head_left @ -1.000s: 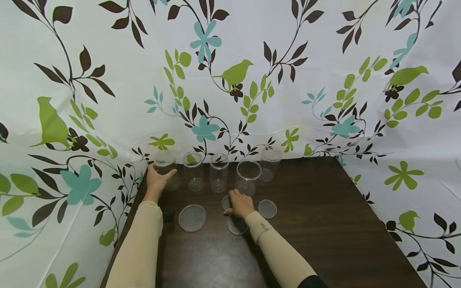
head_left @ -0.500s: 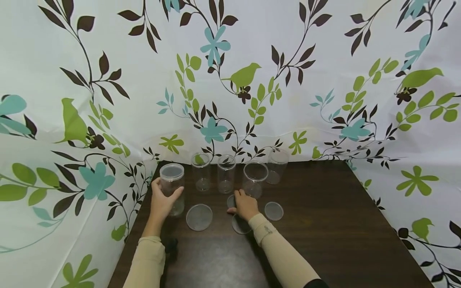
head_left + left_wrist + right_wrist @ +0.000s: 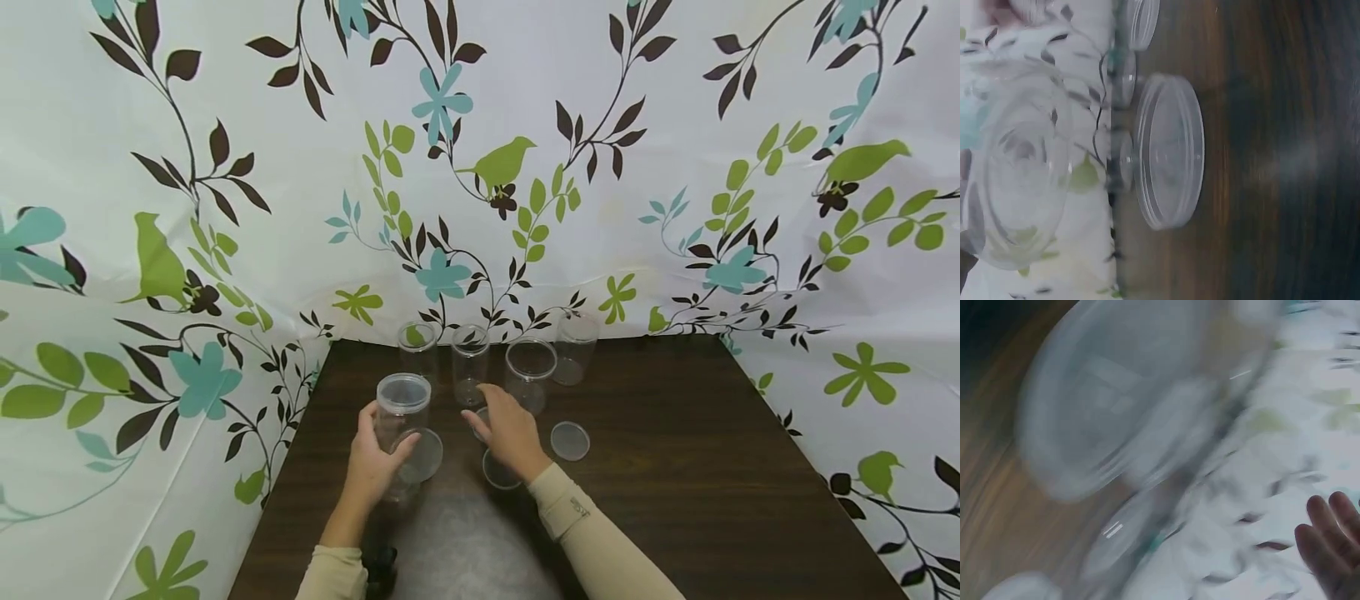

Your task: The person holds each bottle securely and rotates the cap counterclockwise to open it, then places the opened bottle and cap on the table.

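Observation:
In the head view my left hand (image 3: pixel 371 467) grips a clear cylindrical jar (image 3: pixel 403 408) with a translucent lid on its top. The jar overlaps a large round lid (image 3: pixel 429 457) on the table. My right hand (image 3: pixel 510 429), thumb and fingers spread apart, is over two smaller lids, one (image 3: pixel 498 472) below its wrist and one (image 3: pixel 478 423) partly hidden behind its thumb. It holds nothing. Its extended fingers (image 3: pixel 1329 534) show in the right wrist view. The left wrist view shows the held jar (image 3: pixel 1025 162) blurred at left, beside the large lid (image 3: pixel 1172 150).
Along the back of the dark wooden table (image 3: pixel 675 500) stand several clear jars, among them a wide one (image 3: pixel 531 375) and a narrow one (image 3: pixel 470 367). Another lid (image 3: pixel 570 440) lies to the right. A patterned cloth (image 3: pixel 600 225) hangs behind the table.
My left hand has brought the lidded jar from the back left corner forward and to the right. My right hand has come up off the lids and its fingers have spread.

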`<state>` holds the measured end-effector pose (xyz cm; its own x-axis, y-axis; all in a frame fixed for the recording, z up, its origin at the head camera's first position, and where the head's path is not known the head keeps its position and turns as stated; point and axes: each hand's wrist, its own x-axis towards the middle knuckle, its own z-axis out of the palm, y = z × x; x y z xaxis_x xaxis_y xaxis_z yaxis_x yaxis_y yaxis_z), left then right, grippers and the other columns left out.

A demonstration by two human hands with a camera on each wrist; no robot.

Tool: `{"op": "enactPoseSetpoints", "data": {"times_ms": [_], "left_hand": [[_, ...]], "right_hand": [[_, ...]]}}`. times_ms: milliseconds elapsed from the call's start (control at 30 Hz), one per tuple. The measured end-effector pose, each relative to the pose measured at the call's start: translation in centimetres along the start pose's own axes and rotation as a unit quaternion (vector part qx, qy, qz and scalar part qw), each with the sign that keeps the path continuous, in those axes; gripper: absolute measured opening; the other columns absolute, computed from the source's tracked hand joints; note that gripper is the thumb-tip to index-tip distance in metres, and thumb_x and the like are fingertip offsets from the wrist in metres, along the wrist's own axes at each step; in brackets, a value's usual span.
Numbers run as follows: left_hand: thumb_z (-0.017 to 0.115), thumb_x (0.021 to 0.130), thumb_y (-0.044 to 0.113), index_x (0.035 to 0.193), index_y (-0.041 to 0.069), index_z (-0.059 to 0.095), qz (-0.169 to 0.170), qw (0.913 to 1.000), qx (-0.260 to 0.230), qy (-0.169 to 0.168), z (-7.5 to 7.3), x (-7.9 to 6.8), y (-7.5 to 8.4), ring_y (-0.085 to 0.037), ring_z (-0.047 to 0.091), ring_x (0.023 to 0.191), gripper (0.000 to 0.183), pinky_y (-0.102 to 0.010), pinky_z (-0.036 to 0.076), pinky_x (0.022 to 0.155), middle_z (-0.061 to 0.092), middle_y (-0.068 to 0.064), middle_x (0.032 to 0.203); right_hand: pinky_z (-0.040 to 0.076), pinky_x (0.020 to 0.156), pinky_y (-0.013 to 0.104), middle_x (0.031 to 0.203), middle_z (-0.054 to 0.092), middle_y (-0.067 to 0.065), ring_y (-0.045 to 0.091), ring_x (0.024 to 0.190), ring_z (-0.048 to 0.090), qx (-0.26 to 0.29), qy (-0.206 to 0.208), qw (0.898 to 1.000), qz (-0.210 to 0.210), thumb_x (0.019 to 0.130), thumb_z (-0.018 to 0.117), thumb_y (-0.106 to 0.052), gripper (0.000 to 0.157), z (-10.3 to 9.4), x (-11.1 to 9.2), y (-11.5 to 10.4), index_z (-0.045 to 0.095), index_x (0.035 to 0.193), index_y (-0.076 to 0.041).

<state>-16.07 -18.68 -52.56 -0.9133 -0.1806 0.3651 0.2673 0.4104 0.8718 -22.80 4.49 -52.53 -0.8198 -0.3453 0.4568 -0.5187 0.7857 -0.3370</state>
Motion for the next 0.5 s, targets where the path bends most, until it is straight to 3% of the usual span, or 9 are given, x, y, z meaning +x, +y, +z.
{"op": "enactPoseSetpoints", "data": {"times_ms": [33, 67, 133, 200, 233, 267, 367, 467, 500], "left_hand": [[0.084, 0.081, 0.014, 0.141, 0.003, 0.04, 0.007, 0.9999, -0.002, -0.009, 0.3, -0.2, 0.2, -0.027, 0.065, 0.104, 0.075, -0.045, 0.051, 0.087, 0.067, -0.014, 0.116], [0.084, 0.081, 0.015, 0.14, 0.002, 0.04, 0.014, 0.9997, -0.004, -0.018, 0.6, -0.3, 0.5, -0.027, 0.065, 0.103, 0.074, -0.045, 0.052, 0.086, 0.067, -0.014, 0.114], [0.084, 0.081, 0.02, 0.14, 0.002, 0.041, 0.025, 0.9991, 0.007, -0.033, 1.4, -0.7, 1.0, -0.026, 0.065, 0.101, 0.075, -0.046, 0.053, 0.084, 0.067, -0.013, 0.113], [0.085, 0.079, 0.024, 0.139, 0.001, 0.041, 0.041, 0.9978, 0.022, -0.047, 2.2, -1.1, 1.2, -0.028, 0.065, 0.1, 0.078, -0.048, 0.053, 0.083, 0.066, -0.015, 0.114], [0.087, 0.077, 0.026, 0.14, 0.001, 0.041, 0.048, 0.9969, 0.032, -0.054, 2.6, -1.3, 1.3, -0.029, 0.064, 0.101, 0.082, -0.05, 0.053, 0.082, 0.066, -0.016, 0.115], [0.09, 0.074, 0.027, 0.14, 0.001, 0.041, 0.057, 0.9956, 0.042, -0.062, 2.9, -1.5, 1.5, -0.031, 0.064, 0.103, 0.086, -0.052, 0.053, 0.083, 0.066, -0.017, 0.117], [0.096, 0.067, 0.028, 0.143, 0.001, 0.04, 0.085, 0.9909, 0.059, -0.087, 3.8, -1.7, 1.8, -0.034, 0.062, 0.114, 0.098, -0.054, 0.051, 0.09, 0.062, -0.018, 0.128], [0.098, 0.062, 0.028, 0.146, 0.002, 0.041, 0.105, 0.9865, 0.066, -0.107, 4.2, -1.9, 2.1, -0.031, 0.06, 0.119, 0.104, -0.052, 0.051, 0.094, 0.061, -0.016, 0.133], [0.098, 0.063, 0.028, 0.146, 0.003, 0.041, 0.108, 0.9856, 0.065, -0.113, 4.3, -2.0, 2.1, -0.029, 0.061, 0.119, 0.104, -0.05, 0.051, 0.094, 0.061, -0.015, 0.133]], "right_hand": [[0.056, 0.083, 0.049, 0.132, 0.064, 0.012, 0.031, 0.113, 0.065, 0.077, -0.011, 0.997, 0.004, 0.1, 0.061, -0.048, 0.056, -0.8, 0.0, -0.8, 0.056, 0.138, -0.007], [0.053, 0.091, 0.051, 0.136, 0.062, 0.014, 0.032, 0.12, 0.062, 0.153, -0.024, 0.988, 0.006, 0.101, 0.057, -0.051, 0.062, -1.5, 0.0, -1.6, 0.052, 0.142, -0.005], [0.045, 0.104, 0.052, 0.143, 0.055, 0.017, 0.033, 0.131, 0.054, 0.289, -0.062, 0.955, 0.006, 0.1, 0.05, -0.06, 0.076, -2.6, -0.2, -2.9, 0.041, 0.15, -0.003], [0.041, 0.109, 0.05, 0.146, 0.051, 0.021, 0.035, 0.135, 0.05, 0.387, -0.093, 0.917, 0.003, 0.096, 0.047, -0.067, 0.091, -3.1, -0.4, -3.9, 0.03, 0.155, 0.0], [0.042, 0.109, 0.048, 0.146, 0.049, 0.023, 0.035, 0.135, 0.05, 0.42, -0.1, 0.902, 0.008, 0.092, 0.047, -0.071, 0.098, -3.2, -0.5, -4.2, 0.027, 0.156, 0.001], [0.043, 0.108, 0.044, 0.145, 0.05, 0.024, 0.035, 0.133, 0.051, 0.438, -0.1, 0.893, 0.021, 0.088, 0.048, -0.076, 0.105, -3.3, -0.7, -4.5, 0.026, 0.157, 0.0], [0.048, 0.1, 0.035, 0.137, 0.054, 0.026, 0.037, 0.123, 0.056, 0.502, -0.068, 0.86, 0.063, 0.08, 0.06, -0.077, 0.112, -3.2, -1.2, -4.9, 0.029, 0.156, 0.0], [0.047, 0.098, 0.032, 0.136, 0.055, 0.029, 0.037, 0.12, 0.057, 0.571, -0.027, 0.816, 0.086, 0.077, 0.078, -0.063, 0.108, -3.1, -1.5, -5.0, 0.034, 0.152, 0.001], [0.046, 0.1, 0.033, 0.138, 0.054, 0.03, 0.037, 0.121, 0.056, 0.598, -0.018, 0.797, 0.085, 0.078, 0.083, -0.055, 0.105, -3.1, -1.6, -5.0, 0.034, 0.151, 0.003]]}}
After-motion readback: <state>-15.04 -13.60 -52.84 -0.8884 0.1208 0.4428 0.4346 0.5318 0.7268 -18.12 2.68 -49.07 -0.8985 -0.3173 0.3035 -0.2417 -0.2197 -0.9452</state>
